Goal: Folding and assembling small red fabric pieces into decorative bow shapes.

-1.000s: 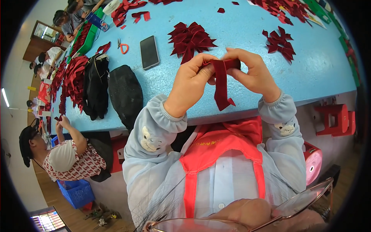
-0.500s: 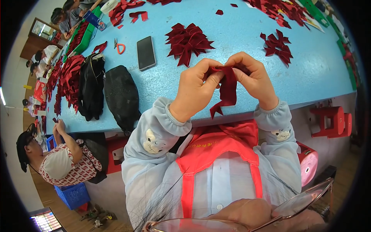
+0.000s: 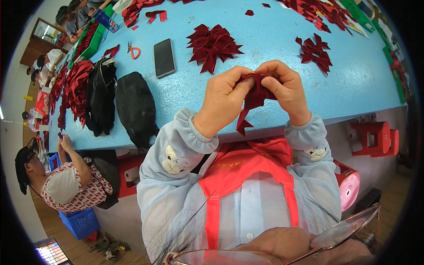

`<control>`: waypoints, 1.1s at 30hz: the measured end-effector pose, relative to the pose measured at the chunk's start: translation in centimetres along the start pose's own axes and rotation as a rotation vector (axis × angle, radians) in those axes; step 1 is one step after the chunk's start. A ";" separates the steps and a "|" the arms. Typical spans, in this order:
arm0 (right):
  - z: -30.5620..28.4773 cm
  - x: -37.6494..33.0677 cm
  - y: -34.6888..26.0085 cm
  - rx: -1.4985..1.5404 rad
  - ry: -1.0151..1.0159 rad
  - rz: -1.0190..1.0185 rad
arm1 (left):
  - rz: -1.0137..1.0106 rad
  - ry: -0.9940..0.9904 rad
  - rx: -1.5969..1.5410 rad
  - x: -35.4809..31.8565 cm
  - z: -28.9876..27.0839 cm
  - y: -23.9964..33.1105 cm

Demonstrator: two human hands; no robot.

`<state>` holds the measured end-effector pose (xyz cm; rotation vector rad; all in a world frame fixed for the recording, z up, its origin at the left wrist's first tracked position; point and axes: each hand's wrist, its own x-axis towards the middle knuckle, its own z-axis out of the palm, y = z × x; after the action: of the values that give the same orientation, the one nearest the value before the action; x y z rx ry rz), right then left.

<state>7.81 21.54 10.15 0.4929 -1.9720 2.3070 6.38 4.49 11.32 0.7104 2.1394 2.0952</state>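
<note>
Over the near edge of the blue table, both my hands pinch one dark red velvet ribbon (image 3: 254,98). My left hand (image 3: 226,95) grips its upper left part between thumb and fingers. On the other side, my right hand (image 3: 285,88) closes thumb and fingers on the folded upper right part. One notched tail hangs down below the left hand. The folds between the fingertips are partly hidden. Beyond my hands lies a pile of finished-looking red velvet bows (image 3: 213,46). A smaller group of red ribbon pieces (image 3: 316,53) sits to the right.
The blue table (image 3: 185,99) carries a phone (image 3: 164,58), orange-handled scissors (image 3: 133,50), a black mesh pouch (image 3: 134,106) and a black bag (image 3: 101,97) on the left. Red ribbons (image 3: 79,90) are heaped beyond them. A co-worker (image 3: 73,181) sits at left; red stools (image 3: 373,138) stand at right.
The ribbon, hanging as a wide strip before, is now folded and bunched wider between my fingers. My right thumb has moved up along it. The whole view has shifted slightly.
</note>
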 end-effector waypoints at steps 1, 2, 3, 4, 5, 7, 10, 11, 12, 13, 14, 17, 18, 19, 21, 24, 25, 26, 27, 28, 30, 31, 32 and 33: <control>0.0 0.0 -0.3 -0.042 0.002 0.003 | -0.002 -0.004 0.000 0.0 0.0 -0.1; -0.1 -0.1 -0.6 -0.083 0.003 0.006 | -0.004 -0.009 -0.001 0.0 0.1 -0.1; -0.1 -0.1 -0.9 -0.125 0.003 0.010 | -0.007 -0.012 -0.002 -0.1 0.1 -0.1; 0.0 -0.1 -1.1 -0.126 0.001 0.012 | -0.008 -0.009 -0.004 -0.1 0.2 -0.1; 0.1 -0.2 -1.3 -0.197 0.006 -0.020 | -0.017 -0.001 -0.003 -0.1 0.3 -0.1; 0.3 -0.2 -1.4 -0.339 0.014 -0.084 | -0.036 0.017 -0.002 -0.1 0.4 -0.1; 0.6 -0.4 -1.2 -0.354 0.047 -0.099 | -0.018 0.028 0.041 0.0 0.3 -0.1; 0.7 -0.4 -1.1 -0.362 0.065 -0.107 | -0.008 0.033 0.063 0.0 0.3 0.0; 0.6 -0.4 -0.9 -0.362 0.063 -0.106 | -0.009 0.035 0.062 0.0 0.1 0.0; 0.5 -0.5 -0.7 -0.346 0.075 -0.103 | 0.009 -0.003 0.089 0.1 -0.1 0.0; 0.4 -0.5 -0.5 -0.330 0.087 -0.099 | 0.027 -0.041 0.116 0.1 -0.3 -0.1; -0.2 -0.1 0.1 -0.384 0.095 -0.186 | 0.061 -0.076 0.172 0.3 -0.4 0.3; -0.4 0.1 0.3 -0.452 0.088 -0.280 | 0.079 -0.070 0.205 0.4 -0.4 0.6; -0.3 0.3 0.2 -0.519 0.080 -0.375 | 0.097 -0.065 0.238 0.5 -0.5 0.7; 0.2 -0.2 -0.3 -0.453 0.068 -0.243 | 0.119 -0.062 0.256 0.6 -0.4 0.7; 0.7 -0.7 -0.8 -0.322 0.052 0.016 | 0.169 -0.063 0.295 0.8 -0.5 0.5; 0.2 -0.8 -0.6 -0.362 0.033 0.012 | 0.172 -0.081 0.293 0.9 -0.6 0.4; -0.2 -0.8 -0.2 -0.402 0.014 0.009 | 0.175 -0.098 0.290 1.1 -0.7 0.4; -0.4 -1.0 0.1 -0.443 -0.006 0.005 | 0.178 -0.116 0.288 1.1 -0.7 0.3; -0.3 -1.0 0.3 -0.445 -0.005 0.005 | 0.180 -0.117 0.285 1.1 -0.7 0.0; 0.3 -0.8 1.0 -0.370 0.138 -0.093 | 0.137 0.078 0.106 1.2 -0.6 -1.3; 0.4 -0.6 1.3 -0.331 0.208 -0.145 | 0.117 0.175 0.016 1.3 -0.6 -2.0; 0.3 -0.4 1.5 -0.336 0.207 -0.150 | 0.124 0.176 0.013 1.2 -0.4 -2.5; 0.2 -0.3 1.8 -0.366 0.235 -0.173 | 0.094 0.178 -0.035 0.6 0.2 -3.1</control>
<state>7.71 21.04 8.35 0.3285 -2.0733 1.7576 5.10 5.00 8.44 0.6561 2.1902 2.3208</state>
